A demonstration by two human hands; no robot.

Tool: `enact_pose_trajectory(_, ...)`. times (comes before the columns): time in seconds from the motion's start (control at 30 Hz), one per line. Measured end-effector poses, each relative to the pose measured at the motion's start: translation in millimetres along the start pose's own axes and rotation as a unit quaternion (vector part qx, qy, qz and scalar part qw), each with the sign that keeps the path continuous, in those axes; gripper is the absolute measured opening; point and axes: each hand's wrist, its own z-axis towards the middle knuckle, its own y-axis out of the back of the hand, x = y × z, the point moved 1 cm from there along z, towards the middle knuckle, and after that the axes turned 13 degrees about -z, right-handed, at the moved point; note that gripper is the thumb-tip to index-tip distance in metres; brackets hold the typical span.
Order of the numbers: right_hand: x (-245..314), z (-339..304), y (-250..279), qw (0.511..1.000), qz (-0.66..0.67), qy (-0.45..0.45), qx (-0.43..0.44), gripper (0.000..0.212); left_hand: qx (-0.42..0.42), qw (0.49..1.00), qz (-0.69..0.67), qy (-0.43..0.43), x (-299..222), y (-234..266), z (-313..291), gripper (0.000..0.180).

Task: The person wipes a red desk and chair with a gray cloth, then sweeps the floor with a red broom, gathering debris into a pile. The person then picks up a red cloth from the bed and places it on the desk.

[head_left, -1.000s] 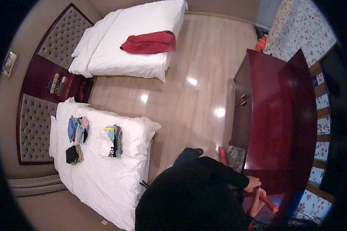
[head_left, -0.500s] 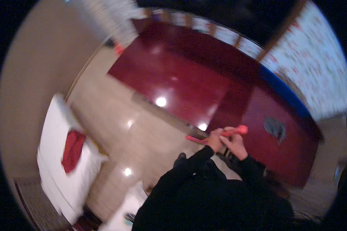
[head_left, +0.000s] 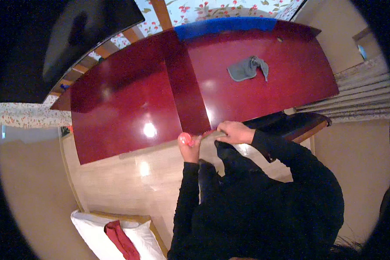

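Just over the near edge of the dark red table (head_left: 130,112), my left hand (head_left: 190,152) is closed around a pinkish-red stick (head_left: 185,138) with a rounded knob at one end. The knob shows above my left fist. A thin red length runs from this hand toward my right hand (head_left: 237,132), whose thumb and fingers close at its other end. Its exact form is partly hidden by my fingers. On the right half of the table, beyond my right hand, lies a grey bunched cloth (head_left: 247,69).
A dark chair (head_left: 290,123) is tucked at the table's near right side. At the lower left, a white-covered bed or bench (head_left: 91,229) bears a red cloth (head_left: 121,240). A large black screen (head_left: 73,47) stands behind the table at left; a blue strip (head_left: 225,28) lies along its far edge.
My view has swung right, bringing the table and grey cloth more squarely ahead. My hands, close together before, are farther apart now, and the stick's knob has passed from the right to the left side.
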Motion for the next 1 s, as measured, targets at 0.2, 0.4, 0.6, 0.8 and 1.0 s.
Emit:
enact_pose_trajectory(0.2,-9,-7,-4,1.0,0.003,0.011,0.0,0.04,-0.046,0.996,-0.064,-0.034,-11,-15,-4,0.044)
enact_pose_trajectory(0.4,-10,-9,-4,0.999,0.0,0.038,0.009,0.035,0.021,0.993,-0.116,0.019,-14,-24,2,0.013)
enact_pose_trajectory(0.6,-21,-7,-19,0.993,0.016,0.114,-0.017,0.028,0.003,0.992,-0.117,0.041,-7,-24,1,0.019)
enact_pose_trajectory(0.8,-21,-2,-30,0.993,0.01,0.089,0.072,0.027,-0.083,0.996,-0.017,0.035,-23,-38,10,0.054)
enact_pose_trajectory(1.0,3,23,-42,0.985,-0.03,0.135,0.101,0.027,-0.158,0.985,-0.038,0.056,-10,-21,-30,0.082)
